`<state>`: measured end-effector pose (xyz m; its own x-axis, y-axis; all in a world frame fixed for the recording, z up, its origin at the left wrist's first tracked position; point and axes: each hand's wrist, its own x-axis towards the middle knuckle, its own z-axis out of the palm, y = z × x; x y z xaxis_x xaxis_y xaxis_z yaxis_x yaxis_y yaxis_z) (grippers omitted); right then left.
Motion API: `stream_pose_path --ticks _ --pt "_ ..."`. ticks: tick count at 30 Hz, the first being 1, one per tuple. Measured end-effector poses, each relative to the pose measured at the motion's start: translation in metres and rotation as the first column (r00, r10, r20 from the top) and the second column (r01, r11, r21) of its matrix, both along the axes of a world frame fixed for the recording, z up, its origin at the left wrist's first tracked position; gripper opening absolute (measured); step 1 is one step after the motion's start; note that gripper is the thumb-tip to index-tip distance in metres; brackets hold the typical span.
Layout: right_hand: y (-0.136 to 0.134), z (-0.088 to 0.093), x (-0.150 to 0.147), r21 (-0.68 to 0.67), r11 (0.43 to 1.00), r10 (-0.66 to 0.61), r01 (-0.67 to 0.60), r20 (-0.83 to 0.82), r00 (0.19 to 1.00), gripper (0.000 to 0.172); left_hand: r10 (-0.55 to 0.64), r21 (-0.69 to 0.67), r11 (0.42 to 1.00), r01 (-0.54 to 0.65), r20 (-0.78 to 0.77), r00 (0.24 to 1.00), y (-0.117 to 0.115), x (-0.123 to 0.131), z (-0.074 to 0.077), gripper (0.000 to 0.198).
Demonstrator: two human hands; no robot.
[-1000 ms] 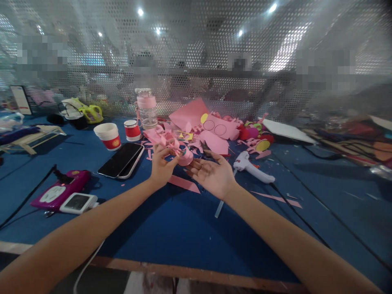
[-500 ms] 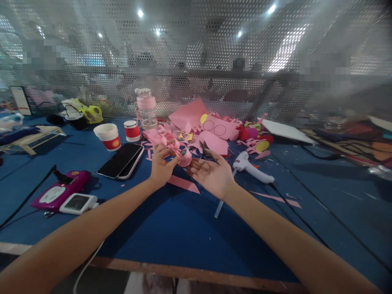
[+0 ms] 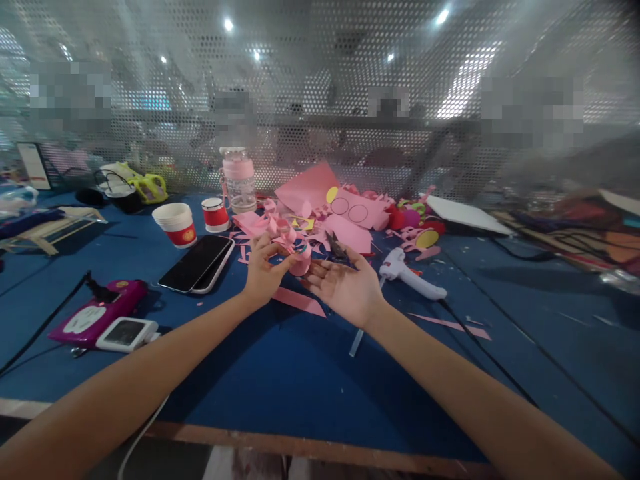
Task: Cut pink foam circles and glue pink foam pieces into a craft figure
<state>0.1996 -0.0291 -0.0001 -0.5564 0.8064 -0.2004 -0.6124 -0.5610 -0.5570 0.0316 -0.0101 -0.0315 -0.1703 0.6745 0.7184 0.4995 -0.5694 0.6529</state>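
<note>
The left hand (image 3: 260, 277) pinches the pink paper roll (image 3: 300, 263) between thumb and fingers, over the blue table (image 3: 295, 373) and in front of the messy paper pile (image 3: 353, 230). The right hand (image 3: 347, 287) is palm up with its fingers spread, and its tips are right by the roll; I cannot tell if they touch it. If the left hand squeezes too hard, the thin paper could bend or squash, and if it pinches too softly, the roll could slip out and get lost among the pink scraps. A dark pointy tool (image 3: 335, 245) is by the right thumb, so a quick turn could poke the paper. The glue gun (image 3: 413, 277) is near, and a bump could knock it
</note>
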Motion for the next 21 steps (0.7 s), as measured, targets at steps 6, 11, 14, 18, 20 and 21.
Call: stream_pose_path --ticks 6,11,14,18,20,21 --pt "0.0001 -0.0025 0.0005 0.003 1.0 -0.016 0.016 -0.004 1.0 0.041 -0.033 -0.021 0.999 0.032 -0.016 0.999 0.0006 -0.0006 -0.0008 0.017" --pt "-0.0005 0.0001 0.0012 0.013 1.0 0.014 -0.014 -0.022 1.0 0.043 -0.027 -0.015 0.999 0.028 0.015 1.0 0.002 -0.0004 -0.0014 0.018" --pt "-0.0001 -0.0008 0.0011 0.002 1.0 0.003 -0.003 -0.011 1.0 0.041 -0.035 0.006 0.999 0.035 0.027 0.999 0.003 -0.001 -0.0026 0.017" --pt "0.0007 -0.0028 0.0009 -0.016 1.0 -0.011 0.012 0.023 1.0 0.039 -0.077 -0.002 0.997 0.077 0.005 0.997 0.0046 -0.002 -0.0053 0.013" --pt "0.0005 -0.0019 0.0012 -0.018 1.0 -0.006 0.006 0.01 1.0 0.042 -0.066 -0.002 0.998 0.066 0.015 0.998 0.0052 -0.002 -0.0063 0.013" --pt "0.0003 -0.0013 0.0015 -0.02 1.0 -0.004 0.004 0.004 1.0 0.043 -0.061 -0.003 0.998 0.061 0.02 0.998 0.0053 -0.0019 -0.0065 0.014"
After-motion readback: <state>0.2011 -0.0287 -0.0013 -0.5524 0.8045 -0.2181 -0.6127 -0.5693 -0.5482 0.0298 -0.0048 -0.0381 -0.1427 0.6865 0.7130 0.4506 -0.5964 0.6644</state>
